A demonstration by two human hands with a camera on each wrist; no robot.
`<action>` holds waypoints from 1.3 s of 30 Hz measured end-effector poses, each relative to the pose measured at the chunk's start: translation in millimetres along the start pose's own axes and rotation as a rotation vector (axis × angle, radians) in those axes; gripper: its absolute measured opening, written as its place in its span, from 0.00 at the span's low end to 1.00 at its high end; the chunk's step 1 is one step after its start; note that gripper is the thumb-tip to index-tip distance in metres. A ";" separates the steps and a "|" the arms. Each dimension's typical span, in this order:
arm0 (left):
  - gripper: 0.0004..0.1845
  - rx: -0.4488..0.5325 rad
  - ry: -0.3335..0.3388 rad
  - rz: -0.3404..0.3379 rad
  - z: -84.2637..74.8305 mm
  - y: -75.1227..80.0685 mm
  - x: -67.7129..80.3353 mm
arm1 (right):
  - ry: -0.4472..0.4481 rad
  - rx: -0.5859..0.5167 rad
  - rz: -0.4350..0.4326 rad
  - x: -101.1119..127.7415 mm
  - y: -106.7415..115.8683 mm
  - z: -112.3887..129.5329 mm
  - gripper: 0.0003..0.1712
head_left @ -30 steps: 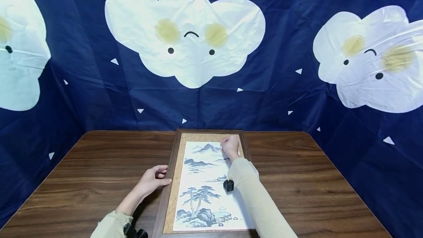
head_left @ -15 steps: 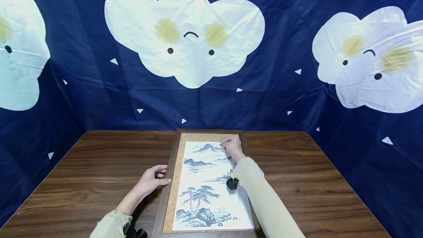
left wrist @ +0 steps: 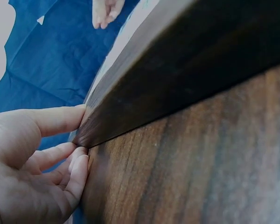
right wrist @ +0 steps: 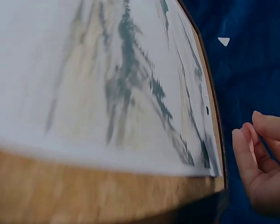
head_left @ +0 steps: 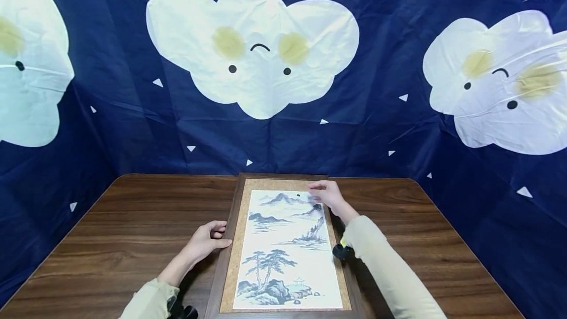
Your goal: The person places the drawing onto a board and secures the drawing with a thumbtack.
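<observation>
A white sheet with an ink landscape print lies on a cork board with a dark wooden frame. My left hand holds the frame's left side, thumb on its upper edge and curled fingertips low against its side. Near the print's upper right corner hovers my right hand, its fingers loosely bent and thumb apart from them; nothing shows between them. A small black round dot sits on the print's top part, left of the right fingertips; it is too small to tell its kind.
Beneath the board is a dark wood-grain table. A blue cloth backdrop with white clouds hangs behind and along both sides. Dark wrist cameras sit at both sleeves.
My right hand has moved right, away from the small black dot, which now shows uncovered; its fingers have loosened. The right forearm has swung off the print. My left hand stays in place.
</observation>
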State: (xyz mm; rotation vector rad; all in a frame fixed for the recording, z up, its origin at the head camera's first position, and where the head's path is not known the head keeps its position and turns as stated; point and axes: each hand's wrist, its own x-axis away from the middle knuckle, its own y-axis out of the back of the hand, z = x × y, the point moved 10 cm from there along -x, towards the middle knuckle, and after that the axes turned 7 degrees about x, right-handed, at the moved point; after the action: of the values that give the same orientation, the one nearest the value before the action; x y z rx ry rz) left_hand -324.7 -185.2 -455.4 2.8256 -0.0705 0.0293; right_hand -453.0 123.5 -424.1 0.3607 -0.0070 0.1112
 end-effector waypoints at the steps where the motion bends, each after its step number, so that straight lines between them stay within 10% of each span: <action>1: 0.30 0.000 0.001 0.000 -0.2 -0.4 -0.2 | 0.010 0.019 0.005 2.8 2.9 2.0 0.17; 39: 0.30 -0.077 -0.023 -0.002 -1.8 8.9 1.1 | 0.147 0.092 0.046 70.9 92.3 -20.0 0.24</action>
State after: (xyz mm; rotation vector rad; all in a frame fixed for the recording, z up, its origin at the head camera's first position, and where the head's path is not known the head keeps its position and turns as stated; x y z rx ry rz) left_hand -324.1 -193.1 -450.9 2.7493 -0.0730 -0.0067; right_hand -393.0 223.9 -408.5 0.4433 0.1354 0.1836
